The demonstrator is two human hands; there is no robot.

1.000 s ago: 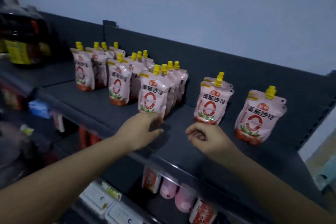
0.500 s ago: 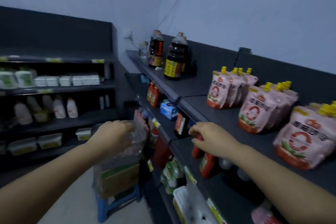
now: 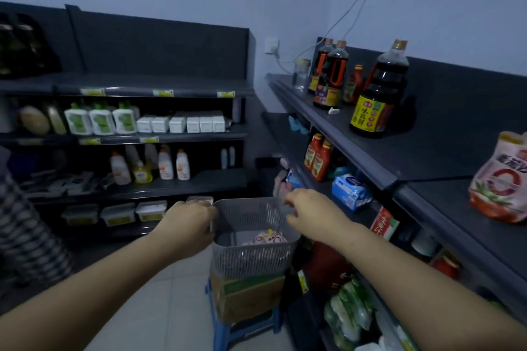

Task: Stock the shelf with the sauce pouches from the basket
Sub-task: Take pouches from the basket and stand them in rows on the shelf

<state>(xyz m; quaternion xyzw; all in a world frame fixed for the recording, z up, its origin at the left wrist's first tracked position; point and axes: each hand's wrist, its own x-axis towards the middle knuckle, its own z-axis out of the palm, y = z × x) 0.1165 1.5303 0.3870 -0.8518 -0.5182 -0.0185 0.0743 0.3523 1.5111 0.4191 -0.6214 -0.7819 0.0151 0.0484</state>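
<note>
Risk: the basket (image 3: 251,259) is perched on a cardboard box (image 3: 248,296) atop a blue stool (image 3: 245,330), and it could be tipped if the rim is pulled or leaned on during the reach. Sauce pouches (image 3: 266,237) are seen low in the basket. A shelved pouch (image 3: 502,179) is stood on the shelf (image 3: 427,159), far right. The left hand (image 3: 188,219) is set at the left rim with fingers curled; whether the rim is gripped cannot be told. The right hand (image 3: 310,214) is held over the right rim, fingers loosely curled, nothing held.

Grey slotted basket (image 3: 251,261) holds a pink-and-white sauce pouch (image 3: 265,237) lying flat; another pouch (image 3: 502,179) stands upright on the dark shelf (image 3: 439,199).
</note>
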